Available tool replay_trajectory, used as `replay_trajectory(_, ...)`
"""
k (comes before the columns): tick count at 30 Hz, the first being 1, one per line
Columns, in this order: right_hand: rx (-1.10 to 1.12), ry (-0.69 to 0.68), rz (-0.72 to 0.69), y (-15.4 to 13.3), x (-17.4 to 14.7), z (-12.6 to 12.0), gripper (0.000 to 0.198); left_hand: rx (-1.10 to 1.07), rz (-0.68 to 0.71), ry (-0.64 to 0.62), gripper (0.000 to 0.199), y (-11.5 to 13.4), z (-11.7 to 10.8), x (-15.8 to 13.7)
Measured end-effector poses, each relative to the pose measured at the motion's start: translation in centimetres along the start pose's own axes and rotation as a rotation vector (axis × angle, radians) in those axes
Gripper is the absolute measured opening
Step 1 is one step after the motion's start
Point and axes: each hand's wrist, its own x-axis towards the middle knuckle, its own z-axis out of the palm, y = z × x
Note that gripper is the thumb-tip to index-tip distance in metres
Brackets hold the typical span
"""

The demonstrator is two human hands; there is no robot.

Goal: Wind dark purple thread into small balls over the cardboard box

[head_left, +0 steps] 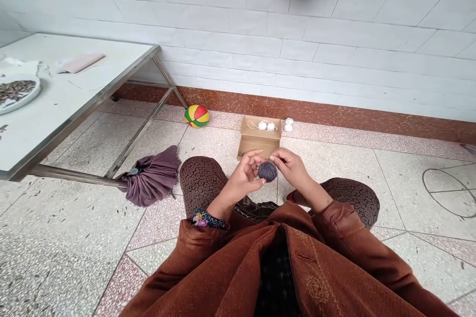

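Observation:
A dark purple-grey ball of yarn [267, 172] is held between my hands, just above my lap. My left hand [245, 173] cups it from the left, thumb beneath and fingers curled around its upper side. At the ball's upper right, my right hand [290, 162] pinches with thumb and index finger; what lies in the pinch, perhaps a strand, is too small to make out. Just beyond the hands an open cardboard box [259, 146] rests on the floor. Two white yarn balls [262, 125] with loose ends lie at its raised back part.
More white balls [288, 125] sit right of the box by the wall. Further left are a multicoloured ball [197, 116] and a purple gathered cloth [154, 176] beside a metal-framed table [122, 57]. A plate [35, 93] of dark pieces stands on that table.

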Motion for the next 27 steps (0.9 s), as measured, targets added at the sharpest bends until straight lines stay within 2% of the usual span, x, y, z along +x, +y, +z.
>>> replay_trajectory(3, -0.019, -0.058, 0.073, 1.2, -2.0, 2.2, 0.028, -0.047, 0.006, 0.143, 0.07, -0.4, -0.4, 0.3)
replay_trajectory(7, -0.051, -0.298, -0.096, 0.7, -4.4, 3.4, 0.028, 0.041, -0.009, 0.305, 0.068, -1.1, -1.1, 0.7)
replay_trajectory(10, -0.076, -0.37, -0.195, -0.6, -4.6, 2.5, 0.028, 0.136, -0.031, 0.318, 0.067, -1.3, -1.2, 0.8)
replay_trajectory(13, -0.107, -0.346, -0.23, -1.8, -3.6, 0.8, 0.03, 0.235, -0.04, 0.247, 0.071, -1.2, -1.1, 0.7)
replay_trajectory(15, -0.119, -0.289, -0.225, -2.2, -2.7, -0.3, 0.028, 0.265, -0.049, 0.149, 0.071, -0.9, -0.9, 0.4)
replay_trajectory(18, -0.079, -0.16, -0.164, -1.9, -1.3, -0.9, 0.024, 0.165, -0.088, -0.039, 0.068, -0.5, -0.5, 0.0)
replay_trajectory(20, -0.016, -0.061, -0.089, -1.2, -1.0, -0.4, 0.022, 0.024, -0.1, -0.098, 0.066, -0.3, -0.3, -0.2)
replay_trajectory(22, 0.045, 0.028, 0.007, -0.3, -1.4, 0.7, 0.023, -0.106, -0.095, -0.068, 0.067, -0.2, -0.2, -0.3)
replay_trajectory(24, 0.076, 0.055, 0.088, 0.4, -2.4, 2.0, 0.026, -0.178, -0.08, 0.018, 0.068, -0.2, -0.2, -0.2)
replay_trajectory(27, 0.06, -0.098, 0.058, 0.5, -3.9, 3.2, 0.03, -0.165, -0.038, 0.165, 0.067, -0.3, -0.5, -0.1)
